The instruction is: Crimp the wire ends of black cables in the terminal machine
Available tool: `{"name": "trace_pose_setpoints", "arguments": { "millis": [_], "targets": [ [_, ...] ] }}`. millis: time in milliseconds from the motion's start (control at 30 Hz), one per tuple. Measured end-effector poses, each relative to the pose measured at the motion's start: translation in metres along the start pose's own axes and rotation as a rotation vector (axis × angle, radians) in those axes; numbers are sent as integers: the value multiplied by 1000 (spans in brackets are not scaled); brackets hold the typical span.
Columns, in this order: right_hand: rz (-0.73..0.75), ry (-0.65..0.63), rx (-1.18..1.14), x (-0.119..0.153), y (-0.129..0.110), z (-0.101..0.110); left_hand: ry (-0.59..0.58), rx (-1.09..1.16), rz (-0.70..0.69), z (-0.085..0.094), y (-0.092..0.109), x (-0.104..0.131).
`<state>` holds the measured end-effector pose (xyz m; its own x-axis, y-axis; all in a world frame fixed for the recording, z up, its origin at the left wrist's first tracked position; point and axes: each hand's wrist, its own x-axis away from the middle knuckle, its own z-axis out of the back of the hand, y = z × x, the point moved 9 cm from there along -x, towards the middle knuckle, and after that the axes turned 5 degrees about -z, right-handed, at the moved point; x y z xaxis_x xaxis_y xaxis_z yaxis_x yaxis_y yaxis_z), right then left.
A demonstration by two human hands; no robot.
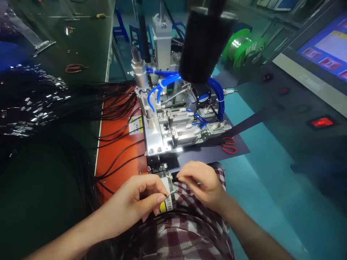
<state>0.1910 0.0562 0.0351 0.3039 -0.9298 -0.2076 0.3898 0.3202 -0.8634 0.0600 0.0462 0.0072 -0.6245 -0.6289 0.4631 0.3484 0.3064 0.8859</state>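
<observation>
Between the thumb and forefinger of my left hand (138,200) is a cable end (171,193) with thin stripped wires sticking out to the right. My right hand (202,182) hovers just right of those wires, its fingers curled and pinched together; whether anything small is in them I cannot make out. Both hands are above my checkered clothing, in front of a metal machine (187,133) with cylinders and blue air tubes. Under the left fingers a label (166,206) with yellow and black print partly shows.
Black cables (119,159) lie across an orange plate (127,144); a large bundle with shiny ends (35,97) is at left. Red-handled snips (229,145) rest right of the machine, another pair (76,68) farther left. A green spool (242,48) and control panel (311,83) stand right.
</observation>
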Motion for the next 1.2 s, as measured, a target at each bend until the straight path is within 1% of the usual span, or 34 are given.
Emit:
{"name": "trace_pose_setpoints", "arguments": {
  "millis": [67,100,200,267,400,567,700,800,900,967,1067,1133,1200],
  "targets": [
    [-217,103,-119,3,17,6,106,-1,-32,6,2,0],
    [-319,117,-206,5,23,4,154,-10,-54,8,3,-1],
    [-529,46,-520,13,30,-20,236,-17,-87,11,6,-3],
    [-590,27,-677,15,30,-32,251,4,-77,11,5,-4],
    [-596,42,-785,11,31,-42,255,62,-45,11,1,-6],
    [-581,22,-905,8,34,-52,243,124,-39,11,1,-6],
    [-573,44,-927,7,36,-53,216,178,4,10,-2,-7],
    [-570,23,-935,6,35,-54,206,208,9,10,-4,-7],
    [-549,1,-906,5,33,-56,221,239,-11,10,-6,-6],
    [-522,12,-861,5,32,-55,243,234,-50,11,-4,-5],
    [-482,32,-813,4,32,-53,226,232,-106,10,2,-5],
    [-462,33,-778,3,31,-50,202,251,-108,8,4,-7],
    [-448,28,-723,3,30,-46,205,300,-73,7,1,-8]
  ]
}}
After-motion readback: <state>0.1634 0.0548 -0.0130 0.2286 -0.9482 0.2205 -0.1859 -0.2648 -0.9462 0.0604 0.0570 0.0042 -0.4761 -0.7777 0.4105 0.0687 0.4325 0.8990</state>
